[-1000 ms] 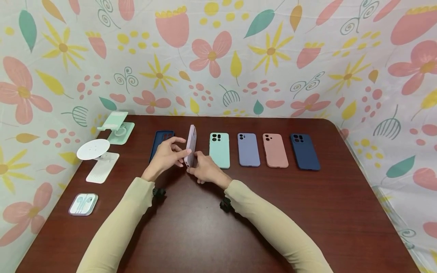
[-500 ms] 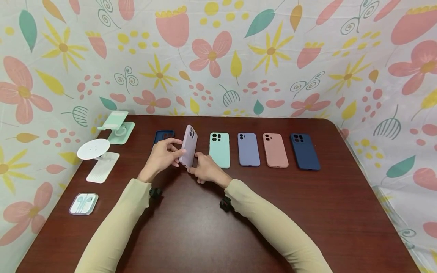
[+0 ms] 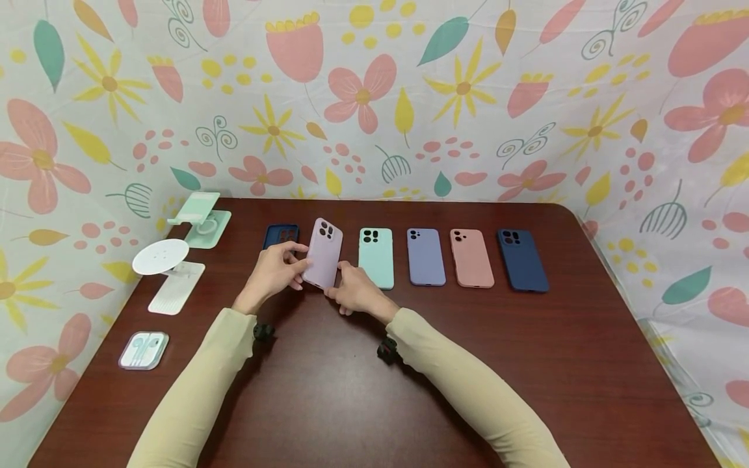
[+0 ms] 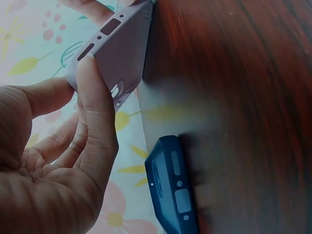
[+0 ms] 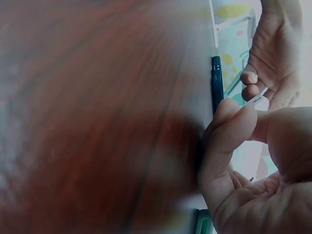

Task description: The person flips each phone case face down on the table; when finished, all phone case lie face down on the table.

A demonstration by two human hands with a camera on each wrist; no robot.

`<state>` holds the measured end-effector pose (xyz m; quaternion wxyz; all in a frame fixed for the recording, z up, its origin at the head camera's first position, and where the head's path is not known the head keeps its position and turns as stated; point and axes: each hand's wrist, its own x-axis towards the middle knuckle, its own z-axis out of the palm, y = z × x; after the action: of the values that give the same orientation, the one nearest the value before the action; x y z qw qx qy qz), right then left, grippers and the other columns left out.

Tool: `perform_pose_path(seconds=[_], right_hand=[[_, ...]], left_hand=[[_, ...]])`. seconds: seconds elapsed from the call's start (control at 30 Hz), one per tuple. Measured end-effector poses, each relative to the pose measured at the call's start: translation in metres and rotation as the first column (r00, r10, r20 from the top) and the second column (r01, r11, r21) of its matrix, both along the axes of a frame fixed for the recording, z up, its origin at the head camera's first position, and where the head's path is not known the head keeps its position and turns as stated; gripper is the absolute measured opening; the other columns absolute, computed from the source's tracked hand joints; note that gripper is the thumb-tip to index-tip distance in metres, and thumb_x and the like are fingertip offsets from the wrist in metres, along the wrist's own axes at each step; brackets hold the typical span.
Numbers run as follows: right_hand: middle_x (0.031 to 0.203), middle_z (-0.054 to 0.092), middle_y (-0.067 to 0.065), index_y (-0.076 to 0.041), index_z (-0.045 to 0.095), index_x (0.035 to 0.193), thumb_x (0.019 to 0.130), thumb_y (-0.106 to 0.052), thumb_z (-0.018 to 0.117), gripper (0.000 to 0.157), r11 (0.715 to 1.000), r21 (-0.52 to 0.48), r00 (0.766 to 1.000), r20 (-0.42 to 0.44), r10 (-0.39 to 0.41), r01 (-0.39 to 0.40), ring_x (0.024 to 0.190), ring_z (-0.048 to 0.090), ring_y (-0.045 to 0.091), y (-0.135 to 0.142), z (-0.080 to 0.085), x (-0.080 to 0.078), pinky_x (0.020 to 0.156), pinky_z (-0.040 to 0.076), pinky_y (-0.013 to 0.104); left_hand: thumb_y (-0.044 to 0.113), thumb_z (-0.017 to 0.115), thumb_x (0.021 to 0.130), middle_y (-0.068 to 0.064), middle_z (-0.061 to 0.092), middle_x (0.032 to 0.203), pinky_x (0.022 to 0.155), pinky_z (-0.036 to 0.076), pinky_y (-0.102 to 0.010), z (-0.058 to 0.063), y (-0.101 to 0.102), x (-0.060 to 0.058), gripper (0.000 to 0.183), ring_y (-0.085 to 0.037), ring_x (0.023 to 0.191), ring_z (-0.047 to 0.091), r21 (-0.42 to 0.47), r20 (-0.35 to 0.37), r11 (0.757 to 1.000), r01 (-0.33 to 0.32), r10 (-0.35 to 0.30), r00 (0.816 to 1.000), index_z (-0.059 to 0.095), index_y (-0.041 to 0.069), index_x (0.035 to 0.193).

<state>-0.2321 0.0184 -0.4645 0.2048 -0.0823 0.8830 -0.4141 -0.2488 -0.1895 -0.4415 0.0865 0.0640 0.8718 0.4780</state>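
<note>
A lilac phone case (image 3: 324,257) stands tilted, its back and camera cutouts facing the head camera. My left hand (image 3: 272,270) pinches its left edge between thumb and fingers. In the left wrist view, the case (image 4: 109,58) shows port cutouts along its bottom edge beside the fingers. My right hand (image 3: 358,292) holds the lower right corner; in the right wrist view its thumb and index finger pinch a pale corner of the case (image 5: 258,102). Just left of it lies a navy case (image 3: 281,235), hollow side up, partly hidden by my left hand.
To the right lie a mint case (image 3: 376,260), a periwinkle case (image 3: 426,260), a pink case (image 3: 472,260) and another navy case (image 3: 523,263), in a row. On the left are a green stand (image 3: 201,221), a white stand (image 3: 175,286) and boxed earphones (image 3: 143,351).
The lilac case has turned from nearly edge-on to showing its back, its left edge swinging left with my left hand. My right hand has barely moved.
</note>
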Motion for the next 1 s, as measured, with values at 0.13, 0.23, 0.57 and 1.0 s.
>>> perform_pose_path(seconds=[0.13, 0.23, 0.57, 1.0], right_hand=[[0.067, 0.066, 0.006, 0.007, 0.032, 0.165, 0.107, -0.016, 0.070, 0.074, 1.000, -0.002, 1.000, -0.001, -0.007, 0.007, 0.045, 0.063, 0.012, 0.002, -0.001, 0.000, 0.048, 0.059, 0.029], [0.067, 0.066, 0.006, 0.008, 0.031, 0.165, 0.107, -0.016, 0.070, 0.074, 1.000, 0.000, 1.000, -0.006, -0.011, 0.011, 0.045, 0.063, 0.012, 0.003, -0.002, 0.000, 0.048, 0.059, 0.029], [0.062, 0.067, 0.005, 0.010, 0.026, 0.166, 0.107, -0.014, 0.070, 0.077, 0.999, 0.036, 1.000, -0.015, -0.016, 0.016, 0.043, 0.063, 0.010, 0.005, -0.002, -0.001, 0.047, 0.058, 0.027], [0.064, 0.066, 0.007, 0.009, 0.027, 0.165, 0.107, -0.011, 0.069, 0.074, 0.999, 0.023, 0.999, -0.005, -0.032, 0.032, 0.042, 0.062, 0.011, 0.004, -0.001, 0.001, 0.046, 0.058, 0.028]], left_hand=[[0.018, 0.070, 0.108, -0.017, 0.072, 0.091, 0.066, 0.069, -0.040, -0.002, -0.001, 0.000, 0.041, -0.012, 0.058, 0.072, -0.024, 0.035, 1.000, 0.004, -0.004, 0.999, 0.065, 0.000, 0.144], [0.017, 0.070, 0.107, -0.019, 0.073, 0.096, 0.065, 0.068, -0.038, -0.004, 0.000, -0.002, 0.043, -0.011, 0.058, 0.073, -0.044, 0.053, 0.999, 0.010, -0.007, 0.999, 0.063, 0.000, 0.146], [0.020, 0.084, 0.096, -0.016, 0.073, 0.094, 0.067, 0.068, -0.033, -0.005, 0.004, -0.004, 0.063, -0.012, 0.060, 0.074, -0.138, 0.115, 0.989, 0.051, -0.035, 0.993, 0.058, -0.004, 0.149], [0.020, 0.091, 0.088, -0.018, 0.075, 0.102, 0.068, 0.067, -0.032, -0.011, 0.010, 0.000, 0.078, -0.014, 0.063, 0.078, -0.225, 0.118, 0.969, 0.101, -0.076, 0.990, 0.054, -0.006, 0.152]])
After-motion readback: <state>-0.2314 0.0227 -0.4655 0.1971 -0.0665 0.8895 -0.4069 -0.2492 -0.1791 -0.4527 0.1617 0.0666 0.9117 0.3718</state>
